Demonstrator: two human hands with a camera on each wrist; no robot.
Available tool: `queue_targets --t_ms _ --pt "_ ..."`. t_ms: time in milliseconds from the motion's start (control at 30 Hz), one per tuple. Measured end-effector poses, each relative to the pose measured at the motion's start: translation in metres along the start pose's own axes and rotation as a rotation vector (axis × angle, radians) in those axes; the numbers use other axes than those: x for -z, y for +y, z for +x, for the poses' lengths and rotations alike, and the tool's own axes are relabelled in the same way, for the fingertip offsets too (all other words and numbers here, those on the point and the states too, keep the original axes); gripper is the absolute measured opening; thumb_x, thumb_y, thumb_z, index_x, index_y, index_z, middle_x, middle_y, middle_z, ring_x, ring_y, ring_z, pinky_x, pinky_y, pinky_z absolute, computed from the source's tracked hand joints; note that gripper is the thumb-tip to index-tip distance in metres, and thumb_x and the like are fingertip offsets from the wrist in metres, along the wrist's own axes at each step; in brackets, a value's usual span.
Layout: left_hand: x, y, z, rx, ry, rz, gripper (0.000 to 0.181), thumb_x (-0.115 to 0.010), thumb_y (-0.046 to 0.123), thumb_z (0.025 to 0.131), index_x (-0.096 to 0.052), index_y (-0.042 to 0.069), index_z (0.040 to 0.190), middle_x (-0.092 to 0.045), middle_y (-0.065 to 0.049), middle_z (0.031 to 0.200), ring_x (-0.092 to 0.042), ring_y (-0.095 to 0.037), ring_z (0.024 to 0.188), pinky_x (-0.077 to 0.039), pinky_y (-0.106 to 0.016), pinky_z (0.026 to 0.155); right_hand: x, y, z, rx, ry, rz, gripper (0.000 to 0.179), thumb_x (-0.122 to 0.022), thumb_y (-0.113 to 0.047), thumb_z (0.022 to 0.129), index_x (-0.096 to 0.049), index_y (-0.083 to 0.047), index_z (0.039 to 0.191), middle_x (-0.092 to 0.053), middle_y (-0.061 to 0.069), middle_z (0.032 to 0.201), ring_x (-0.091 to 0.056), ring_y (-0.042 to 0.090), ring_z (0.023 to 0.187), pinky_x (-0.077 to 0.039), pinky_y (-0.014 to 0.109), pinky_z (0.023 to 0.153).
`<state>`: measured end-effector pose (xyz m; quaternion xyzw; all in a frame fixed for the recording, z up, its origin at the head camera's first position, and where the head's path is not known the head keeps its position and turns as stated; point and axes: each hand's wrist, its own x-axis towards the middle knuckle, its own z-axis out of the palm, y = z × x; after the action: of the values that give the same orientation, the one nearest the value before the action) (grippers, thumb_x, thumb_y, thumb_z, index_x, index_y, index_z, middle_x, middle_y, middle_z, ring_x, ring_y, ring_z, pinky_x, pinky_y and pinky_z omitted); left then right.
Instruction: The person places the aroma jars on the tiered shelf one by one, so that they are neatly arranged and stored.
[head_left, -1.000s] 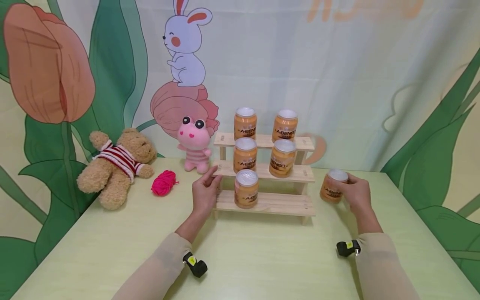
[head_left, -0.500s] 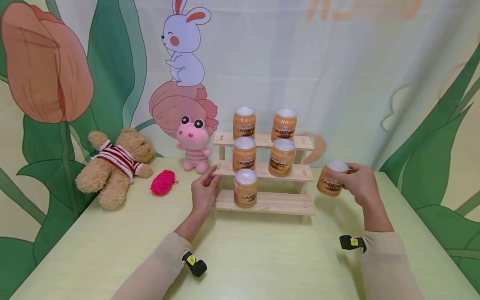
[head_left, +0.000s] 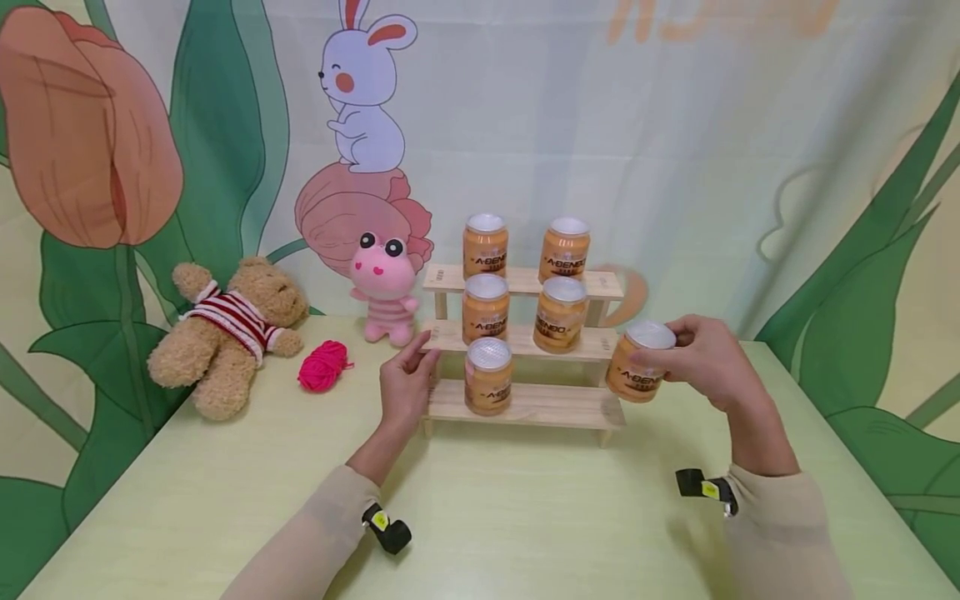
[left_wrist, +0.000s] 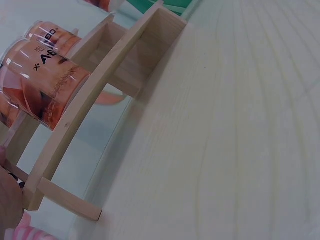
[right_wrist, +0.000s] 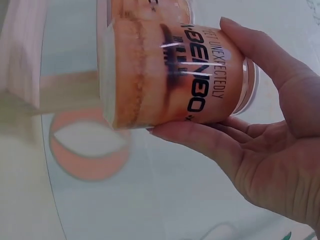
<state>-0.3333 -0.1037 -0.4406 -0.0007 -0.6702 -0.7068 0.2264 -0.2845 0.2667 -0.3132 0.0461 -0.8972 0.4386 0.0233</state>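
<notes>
My right hand (head_left: 712,362) grips an orange can (head_left: 637,371) with a silver top. The can is raised and slightly tilted, beside the right end of the three-tier wooden display stand (head_left: 558,408). In the right wrist view, thumb and fingers wrap the upper part of the can (right_wrist: 165,75). My left hand (head_left: 403,392) holds the left end of the stand near its middle tier; the left wrist view shows only a bit of that hand at its edge. Matching cans stand upright: two on the top tier, two on the middle one, and one can (head_left: 489,379) on the bottom tier's left.
A pink plush toy (head_left: 386,292) stands left of the stand. Farther left lie a pink yarn ball (head_left: 324,367) and a teddy bear (head_left: 232,333) in a striped sweater. A printed curtain (head_left: 675,167) hangs behind the pale table (head_left: 525,517).
My right hand has lifted the can off the table and carried it left toward the stand. The left hand stays at the stand's left end.
</notes>
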Motion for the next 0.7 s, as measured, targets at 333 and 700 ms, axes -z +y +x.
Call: queue_targets --t_ms 333,700 --pt "0.002 0.000 0.001 0.004 -0.001 -0.013 0.033 -0.070 0.006 0.094 -0.069 0.003 0.126 -0.070 -0.011 0.089 -0.053 -0.012 0.063 -0.040 -0.015 0.050 -0.050 -0.018 0.005 0.035 -0.096 0.058 0.067 -0.092 -0.033 0.072 -0.059 0.006 0.115 -0.069 0.017 0.106 -0.066 0.024 0.089 -0.057 0.035 0.072" --pt "0.002 -0.003 0.001 -0.003 -0.016 -0.022 0.034 -0.070 0.008 0.094 -0.067 0.001 0.128 -0.069 -0.022 0.093 -0.050 -0.009 0.060 -0.038 -0.015 0.049 -0.081 -0.017 0.010 0.050 -0.050 0.014 0.064 -0.095 -0.034 0.067 -0.061 0.002 0.108 -0.070 0.014 0.102 -0.066 0.024 0.088 -0.053 0.034 0.071"
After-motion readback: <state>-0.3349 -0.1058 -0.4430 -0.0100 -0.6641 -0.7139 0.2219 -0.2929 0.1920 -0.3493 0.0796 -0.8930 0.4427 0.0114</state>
